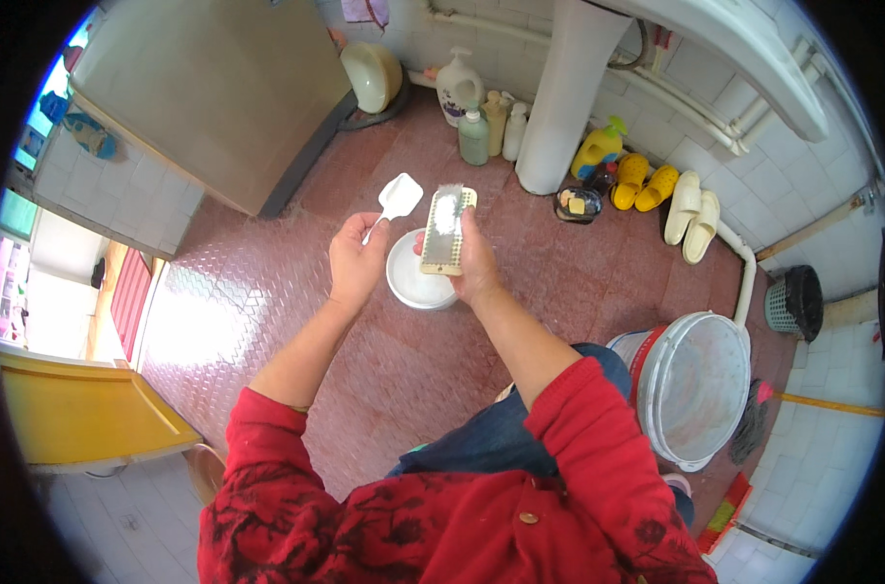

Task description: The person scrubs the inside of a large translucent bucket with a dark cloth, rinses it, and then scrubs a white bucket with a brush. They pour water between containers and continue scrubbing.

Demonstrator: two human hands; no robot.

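A small white plastic scoop [401,196] is held by its thin handle in my left hand [360,255], with its flat bowl pointing away from me. My right hand [477,255] grips a cream-coloured brush [442,248] with a perforated or bristled face turned up. White powder [448,212] lies on the middle and far part of that face. Beneath the hands, a round white basin [413,281] rests on the red tiled floor [384,365]; the brush and right hand hide part of it. Scoop and brush are apart.
A large lidded bucket [694,390] stands at my right. Beyond the basin are pump bottles [474,135], a sink pedestal [566,95], a soap dish [577,204], yellow clogs [643,182] and white slippers [690,219]. A beige cabinet or appliance [216,87] stands at the upper left.
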